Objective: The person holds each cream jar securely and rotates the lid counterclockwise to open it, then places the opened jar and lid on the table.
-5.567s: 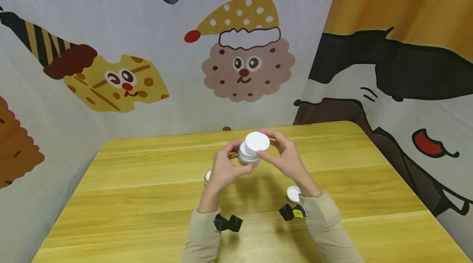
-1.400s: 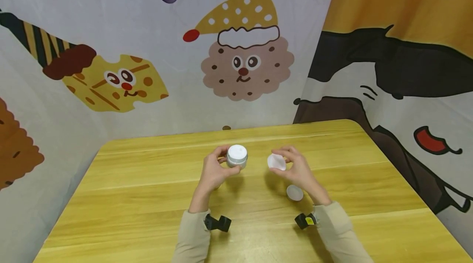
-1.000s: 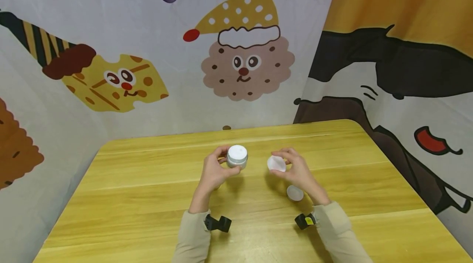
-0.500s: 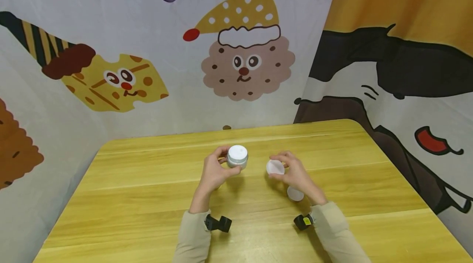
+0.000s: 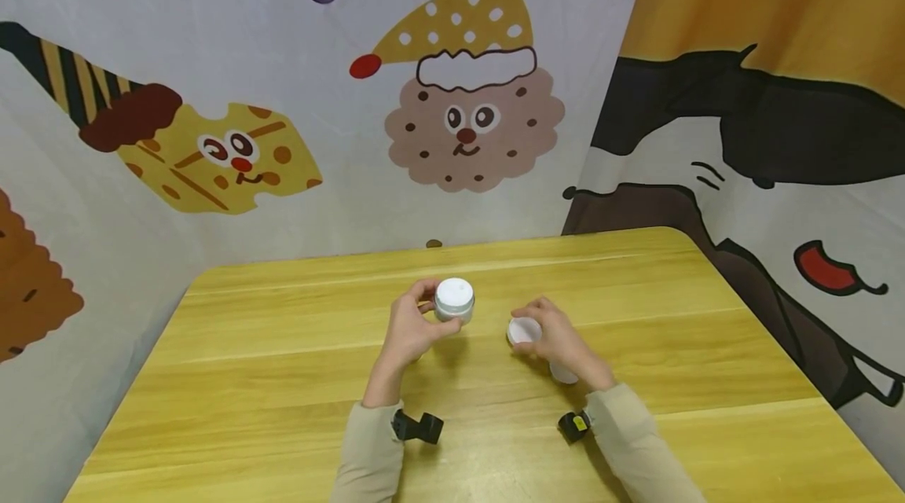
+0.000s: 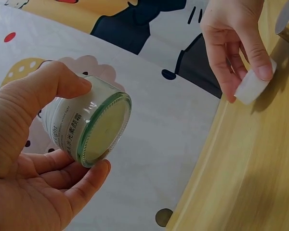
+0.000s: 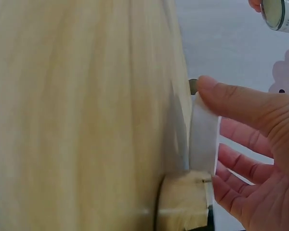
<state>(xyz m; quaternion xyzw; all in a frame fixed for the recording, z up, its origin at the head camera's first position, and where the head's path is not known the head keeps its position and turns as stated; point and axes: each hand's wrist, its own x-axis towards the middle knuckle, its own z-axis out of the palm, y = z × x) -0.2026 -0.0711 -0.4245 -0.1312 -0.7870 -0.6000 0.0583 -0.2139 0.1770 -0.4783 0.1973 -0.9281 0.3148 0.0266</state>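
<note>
My left hand (image 5: pixel 408 328) grips a small glass cream jar (image 5: pixel 454 300) by its side, thumb across from the fingers, held up over the table. White shows at the jar's round top in the head view. Its printed label and clear glass base (image 6: pixel 106 130) face the left wrist camera. To the right, my right hand (image 5: pixel 560 339) pinches a shallow white cap (image 7: pixel 203 137) between thumb and fingers, low over the wood. A lid with a shiny gold side (image 6: pixel 287 21) lies beside that hand, partly hidden by it in the head view.
The wooden table (image 5: pixel 283 377) reaches back to a printed cloth wall (image 5: pixel 339 196) with cartoon figures. Black wrist cameras (image 5: pixel 419 427) sit on both wrists, close over the tabletop.
Earlier my right hand held a white disc over the jar; it then stood apart at the right. Over the last second it has lowered the cap towards the table. My left hand stays nearly still.
</note>
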